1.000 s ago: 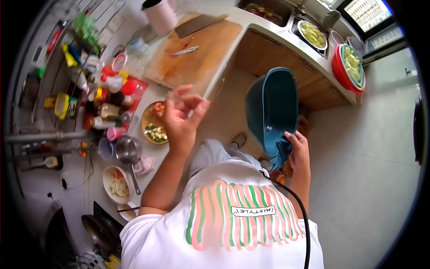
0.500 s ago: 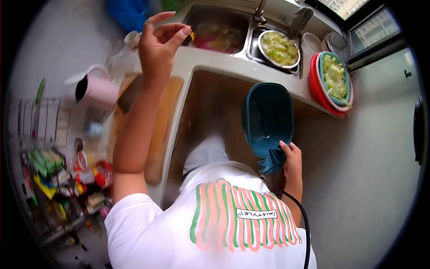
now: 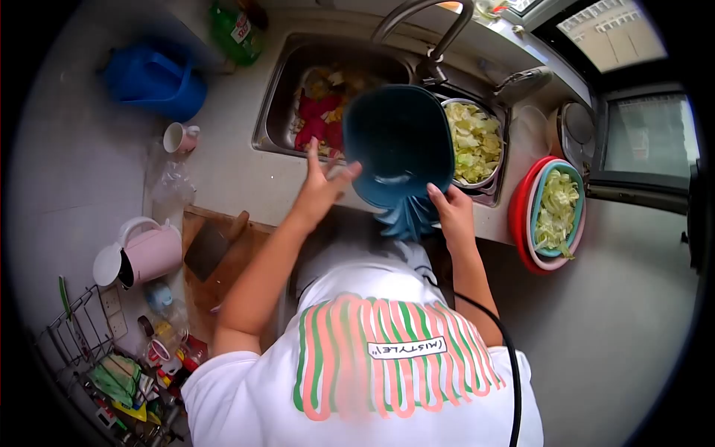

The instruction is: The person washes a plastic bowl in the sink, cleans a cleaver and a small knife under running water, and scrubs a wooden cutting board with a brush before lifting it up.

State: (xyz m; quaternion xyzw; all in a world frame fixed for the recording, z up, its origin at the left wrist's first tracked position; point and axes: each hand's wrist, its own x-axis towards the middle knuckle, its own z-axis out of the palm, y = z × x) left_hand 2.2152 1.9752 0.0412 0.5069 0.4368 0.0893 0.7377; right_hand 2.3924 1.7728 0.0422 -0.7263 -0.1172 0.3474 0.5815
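Observation:
A deep dark teal basin [image 3: 398, 141] with a leaf-shaped end is tilted in front of the sink's edge. That leafy end is pinched by my right hand [image 3: 453, 212], thumb on the rim. My left hand [image 3: 324, 186] is at the basin's left side, its fingers apart and slightly blurred, with nothing seen in it. Behind the basin, the steel sink [image 3: 272, 123] holds a pink item [image 3: 316, 119] and yellowish scraps. A round bowl of chopped cabbage [image 3: 474, 141] sits in the smaller sink, partly behind the basin.
Stacked red, pink and teal basins with cabbage [image 3: 557, 212] stand at the counter's right end. A curved faucet [image 3: 439, 48] rises behind the sinks. On the left are a blue jug [image 3: 153, 82], a pink kettle [image 3: 153, 253], and a cleaver [image 3: 208, 249] on a cutting board [image 3: 234, 261].
The view has turned from the seasonings to the sink. The teal basin has moved up to the sink in my right hand. My left hand has come down beside it, its fingers now spread.

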